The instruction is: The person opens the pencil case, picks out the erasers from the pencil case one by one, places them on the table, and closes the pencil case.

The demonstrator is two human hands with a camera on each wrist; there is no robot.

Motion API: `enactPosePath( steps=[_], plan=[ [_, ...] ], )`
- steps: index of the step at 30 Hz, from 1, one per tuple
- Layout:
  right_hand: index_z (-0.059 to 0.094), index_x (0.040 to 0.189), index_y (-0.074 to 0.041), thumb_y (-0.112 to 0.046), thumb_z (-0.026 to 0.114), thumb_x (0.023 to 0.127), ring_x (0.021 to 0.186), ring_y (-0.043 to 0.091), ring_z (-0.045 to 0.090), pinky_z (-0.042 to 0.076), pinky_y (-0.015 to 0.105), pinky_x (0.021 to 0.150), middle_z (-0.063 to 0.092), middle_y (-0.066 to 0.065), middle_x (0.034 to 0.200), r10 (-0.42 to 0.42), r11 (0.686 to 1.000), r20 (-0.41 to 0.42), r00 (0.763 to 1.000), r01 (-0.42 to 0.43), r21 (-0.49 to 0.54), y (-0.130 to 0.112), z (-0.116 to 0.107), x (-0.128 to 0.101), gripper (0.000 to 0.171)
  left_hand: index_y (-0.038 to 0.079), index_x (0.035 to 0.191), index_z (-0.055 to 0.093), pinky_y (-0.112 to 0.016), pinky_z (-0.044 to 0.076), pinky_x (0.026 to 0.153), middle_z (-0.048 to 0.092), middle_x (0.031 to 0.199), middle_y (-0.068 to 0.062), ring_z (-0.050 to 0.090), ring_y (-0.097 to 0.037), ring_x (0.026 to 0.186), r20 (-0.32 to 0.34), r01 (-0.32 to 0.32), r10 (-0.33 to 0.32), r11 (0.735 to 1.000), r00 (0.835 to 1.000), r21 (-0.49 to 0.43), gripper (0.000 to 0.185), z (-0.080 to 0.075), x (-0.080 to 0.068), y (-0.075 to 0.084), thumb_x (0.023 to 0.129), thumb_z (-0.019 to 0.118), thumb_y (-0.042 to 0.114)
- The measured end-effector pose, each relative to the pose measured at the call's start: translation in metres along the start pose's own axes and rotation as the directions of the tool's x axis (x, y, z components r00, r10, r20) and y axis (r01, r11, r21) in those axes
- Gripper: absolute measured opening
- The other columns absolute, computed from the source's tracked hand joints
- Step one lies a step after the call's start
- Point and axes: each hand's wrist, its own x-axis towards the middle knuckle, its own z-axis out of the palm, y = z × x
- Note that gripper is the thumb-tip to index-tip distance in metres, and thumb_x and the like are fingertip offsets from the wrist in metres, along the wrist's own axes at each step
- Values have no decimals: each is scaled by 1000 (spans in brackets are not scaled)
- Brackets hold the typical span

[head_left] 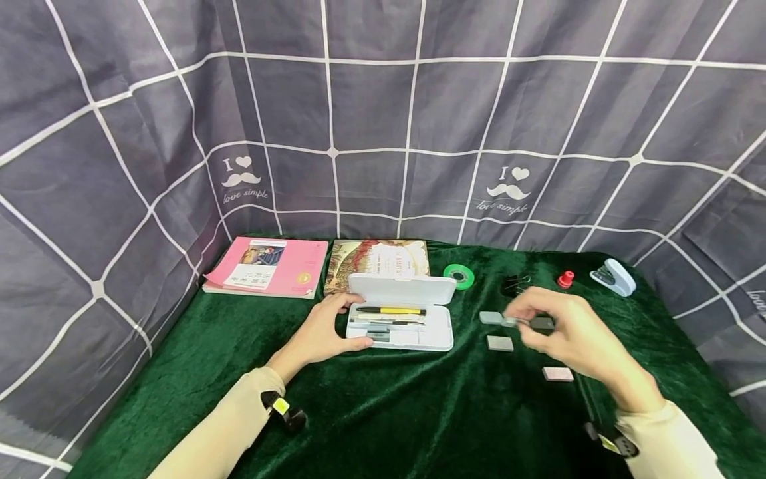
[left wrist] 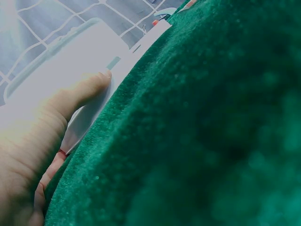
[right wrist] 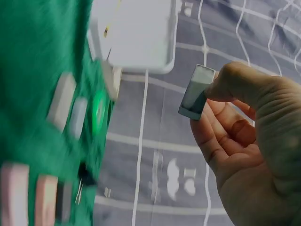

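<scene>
My left hand (head_left: 323,327) grips the left end of an open white pencil case (head_left: 441,327), thumb on its front edge and fingers at the back. Inside the case lie a yellow-and-black pen (head_left: 391,311), other slim pens and a small grey block (head_left: 378,332). The left wrist view shows the thumb against the case's side, below the raised lid (left wrist: 70,59). My right hand (head_left: 565,329) is held right of the case, above the cloth. Between thumb and fingertips it pinches a small grey rectangular block (right wrist: 196,89) with a paler, glossy end.
Near the right hand lie a pale block (head_left: 491,317), a whitish block (head_left: 500,343), a dark block (head_left: 542,323) and a pink one (head_left: 558,374). Behind are green tape (head_left: 459,276), black binder clips (head_left: 516,284), a red-capped item (head_left: 565,279), a stapler (head_left: 615,278) and books (head_left: 287,266).
</scene>
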Motion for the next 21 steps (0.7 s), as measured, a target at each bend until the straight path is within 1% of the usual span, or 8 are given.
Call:
enactPosePath(
  steps=[3,5,8,12,16,21],
  plan=[
    [80,107,-29,18,91,76,88,1,66,51,12,79,76,-16,100,47,999,-6,999,-47,-13,3,-13,-24,58,26,152,63,-58,57,111,60,157,-3,65,-33,132,-1,1,-1,1000,1000,6,80,0,-1,-1,87,93,60],
    [79,107,-31,18,92,75,87,0,66,51,12,78,76,-16,99,83,996,-4,997,-83,-23,5,-18,-40,60,27,152,63,-58,57,111,59,157,-3,65,-33,132,-2,2,-2,1000,1000,8,80,-1,-1,-1,87,94,60],
    [78,108,-33,18,92,76,87,0,65,50,11,77,76,-17,101,135,990,11,991,-135,-39,8,-20,-64,62,26,152,63,-57,56,112,59,157,-3,65,-32,132,-2,2,-2,1000,1000,12,80,-1,-1,-1,86,94,59],
    [77,107,-34,17,91,77,87,1,63,49,13,76,74,-16,102,178,984,39,983,-176,-32,13,-17,-93,61,26,152,63,-57,56,112,59,158,-4,65,-33,133,1,9,-9,1000,1000,7,79,-2,-1,0,86,95,57],
    [76,106,-32,19,90,76,85,0,62,49,16,74,72,-15,99,175,985,58,983,-175,-4,18,-11,-113,62,26,152,63,-57,56,113,59,158,-4,65,-34,134,1,14,-14,1000,1000,-5,79,-1,-1,1,87,95,55],
    [76,105,-31,22,89,72,85,0,62,49,17,72,72,-15,97,157,987,60,986,-158,7,21,-3,-127,64,26,152,63,-58,56,112,60,157,-2,65,-33,133,0,6,-6,1000,1000,-2,79,0,0,1,87,95,56]
  ],
)
